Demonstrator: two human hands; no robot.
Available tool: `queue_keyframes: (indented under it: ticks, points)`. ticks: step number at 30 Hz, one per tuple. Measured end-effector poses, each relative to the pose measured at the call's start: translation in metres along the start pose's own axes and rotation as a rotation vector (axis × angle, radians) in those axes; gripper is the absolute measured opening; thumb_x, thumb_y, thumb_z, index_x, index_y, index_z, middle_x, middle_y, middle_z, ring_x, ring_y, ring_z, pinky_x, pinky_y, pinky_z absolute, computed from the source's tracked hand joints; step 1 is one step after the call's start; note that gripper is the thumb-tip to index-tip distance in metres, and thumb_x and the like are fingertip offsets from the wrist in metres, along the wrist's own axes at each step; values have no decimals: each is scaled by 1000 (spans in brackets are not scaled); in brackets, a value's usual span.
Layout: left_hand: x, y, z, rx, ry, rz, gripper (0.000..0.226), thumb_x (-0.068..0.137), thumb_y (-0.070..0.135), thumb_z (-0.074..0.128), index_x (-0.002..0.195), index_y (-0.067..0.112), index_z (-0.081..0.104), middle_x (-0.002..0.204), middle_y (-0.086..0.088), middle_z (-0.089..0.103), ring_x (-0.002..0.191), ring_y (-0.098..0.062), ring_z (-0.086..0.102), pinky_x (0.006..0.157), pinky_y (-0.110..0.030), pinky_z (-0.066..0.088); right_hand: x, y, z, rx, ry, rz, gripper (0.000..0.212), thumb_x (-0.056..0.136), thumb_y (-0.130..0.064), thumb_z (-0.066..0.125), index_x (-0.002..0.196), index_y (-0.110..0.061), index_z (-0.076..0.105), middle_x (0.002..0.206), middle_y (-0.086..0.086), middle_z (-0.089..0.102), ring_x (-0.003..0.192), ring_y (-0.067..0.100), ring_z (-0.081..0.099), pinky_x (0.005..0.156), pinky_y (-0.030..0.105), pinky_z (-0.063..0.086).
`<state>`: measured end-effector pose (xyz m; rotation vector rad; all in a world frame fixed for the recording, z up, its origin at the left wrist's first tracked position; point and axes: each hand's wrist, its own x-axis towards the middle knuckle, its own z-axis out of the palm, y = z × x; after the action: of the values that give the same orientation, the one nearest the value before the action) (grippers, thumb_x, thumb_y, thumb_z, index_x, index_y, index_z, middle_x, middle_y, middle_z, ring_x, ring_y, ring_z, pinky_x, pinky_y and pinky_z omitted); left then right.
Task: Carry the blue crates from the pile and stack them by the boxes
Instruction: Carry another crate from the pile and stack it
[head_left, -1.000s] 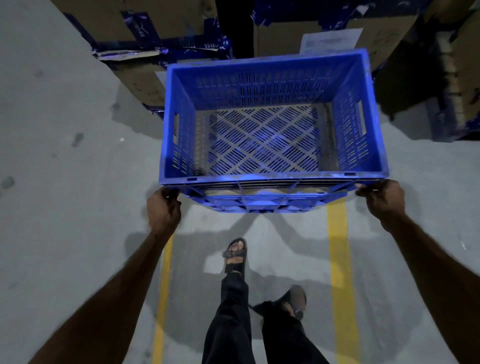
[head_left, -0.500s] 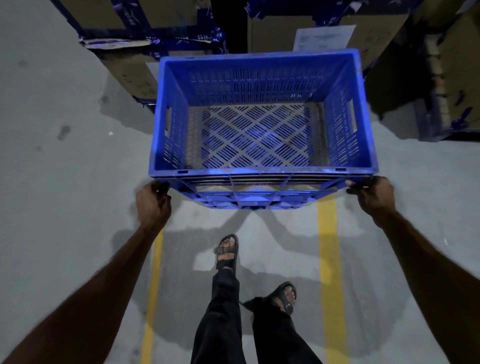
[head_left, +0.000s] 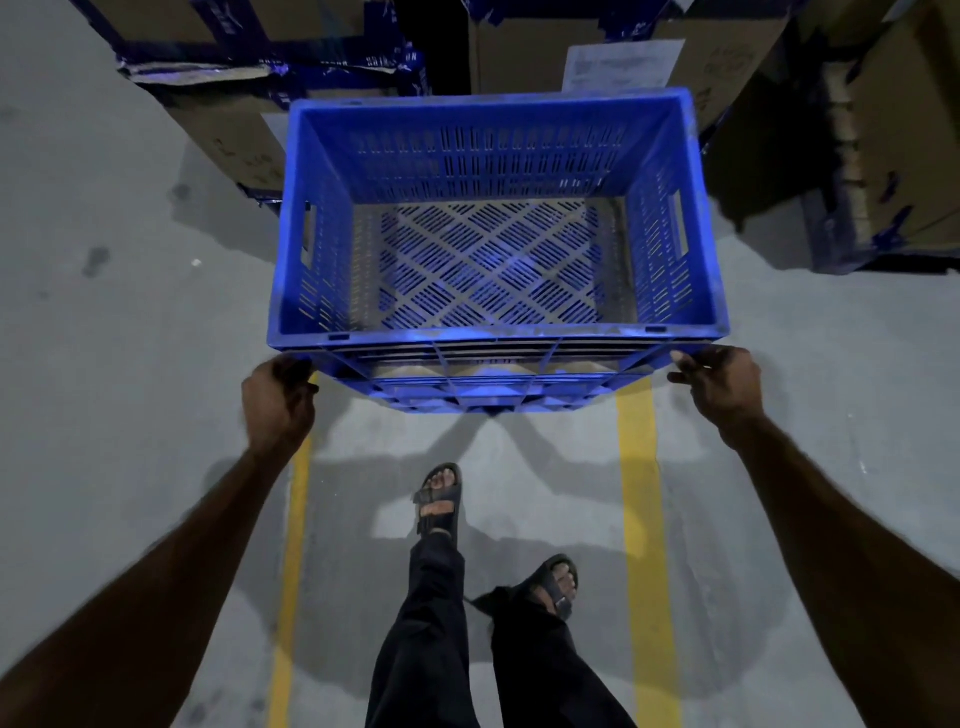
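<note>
An empty blue crate (head_left: 496, 156) with slotted walls and a lattice floor hangs level in the air in front of me. My left hand (head_left: 278, 397) grips its near left corner under the rim. My right hand (head_left: 719, 384) grips the near right corner the same way. Beyond the crate's far edge stand cardboard boxes (head_left: 524, 57) with blue tape, one bearing a white paper label (head_left: 623, 65).
Grey concrete floor carries two yellow lines (head_left: 641, 519) running away from me. My sandalled feet (head_left: 436, 501) stand between them. More cardboard boxes (head_left: 904, 156) stand at the far right and at the far left, (head_left: 218, 130) with a dark gap between stacks.
I have walked forward with the crate. The boxes are closer, and my feet have shifted a step; both hands keep the same grip.
</note>
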<state>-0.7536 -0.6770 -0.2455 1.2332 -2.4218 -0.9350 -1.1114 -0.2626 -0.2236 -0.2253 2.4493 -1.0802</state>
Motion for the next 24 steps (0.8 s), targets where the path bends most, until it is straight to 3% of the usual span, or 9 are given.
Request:
queue_keyframes:
  ticks: [5,8,10,14,16,18,21,24]
  points:
    - [-2,7,-2,39,-5,29,52,71,23,39,107,12,76,103,-11,78,79,-28,77,79,-44,62,-3,-3,3,3,15,22,17,93,-46,71,79,-36,68,84,10,78,83,22,77,87,58,58]
    - [-4,14,-5,19,-10,44,44,69,24,38,99,39,66,103,-12,78,78,-28,76,79,-43,61,0,2,3,-19,18,31,19,92,-51,70,78,-37,69,83,7,78,85,20,77,86,57,58]
    - [-5,14,-8,6,-26,38,41,71,23,39,98,44,63,103,-12,78,77,-26,76,78,-42,61,0,1,2,-53,9,37,17,92,-44,71,76,-38,68,83,6,79,86,22,77,86,57,58]
    - [2,16,-17,-8,-110,-88,38,79,5,51,110,10,74,102,-14,78,84,-29,77,84,-45,61,-1,-11,-8,-162,-40,78,27,84,0,66,81,-26,73,89,7,79,93,26,76,94,50,56]
    - [8,21,-27,-1,-172,-121,38,81,-10,54,110,3,75,103,-17,77,87,-31,77,86,-43,60,2,-14,-19,-153,-34,90,31,81,6,63,77,-24,72,84,5,78,89,26,76,92,49,57]
    - [14,30,-42,8,-177,-117,35,78,-4,56,106,1,76,100,-17,78,84,-30,77,83,-40,60,4,-24,-30,-102,-6,108,25,85,-1,66,80,-25,73,78,0,76,82,22,76,84,42,60]
    - [25,45,-64,-50,-126,-162,48,67,11,43,102,10,76,92,-9,79,74,-19,77,71,-39,61,8,-49,-42,4,5,102,12,96,-15,63,92,-19,74,83,10,74,71,12,74,60,21,56]
    - [42,63,-79,-305,-42,-329,48,78,-5,36,108,5,71,99,-9,78,69,-9,75,67,-35,56,16,-72,-48,78,64,100,23,96,-34,59,81,-25,73,84,8,75,84,26,74,77,43,59]
